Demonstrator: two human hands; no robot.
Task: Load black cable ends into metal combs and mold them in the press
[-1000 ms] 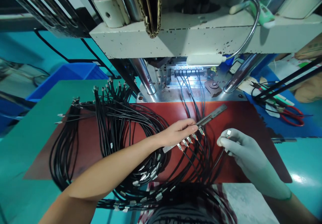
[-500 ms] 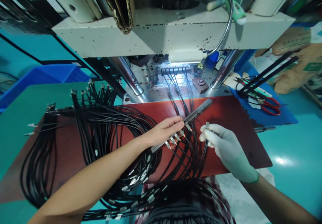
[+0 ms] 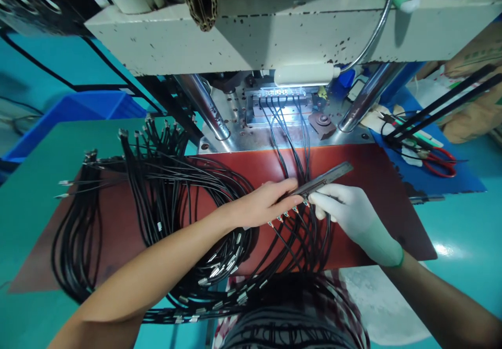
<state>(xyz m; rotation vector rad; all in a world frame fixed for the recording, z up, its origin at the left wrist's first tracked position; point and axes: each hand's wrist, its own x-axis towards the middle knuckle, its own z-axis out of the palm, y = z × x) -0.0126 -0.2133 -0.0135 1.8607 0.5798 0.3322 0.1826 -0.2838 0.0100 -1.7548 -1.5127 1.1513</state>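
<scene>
My bare left hand [image 3: 270, 202] grips a flat metal bar [image 3: 333, 175] that slants up to the right over the red mat. Along the bar's lower edge sit several small cable connectors [image 3: 287, 214], their black cables [image 3: 292, 244] trailing down toward my lap. My right hand [image 3: 341, 207], in a white glove, is pinched at the bar's lower edge beside my left fingertips. Between its thumb and finger is a cable connector [image 3: 306, 202], mostly hidden by the fingers.
Behind the mat [image 3: 376, 181], a press holds several cables in its lit metal fixture [image 3: 280, 109], between steel posts [image 3: 209, 111]. Bundles of black cables [image 3: 152, 187] lie at left, near a blue bin [image 3: 78, 113]. Red-handled scissors [image 3: 439, 163] rest on a blue sheet at right.
My right hand has moved left and up with the connector, from apart to touching the bar. My left fingers have shifted over the bar. The whole view has shifted slightly.
</scene>
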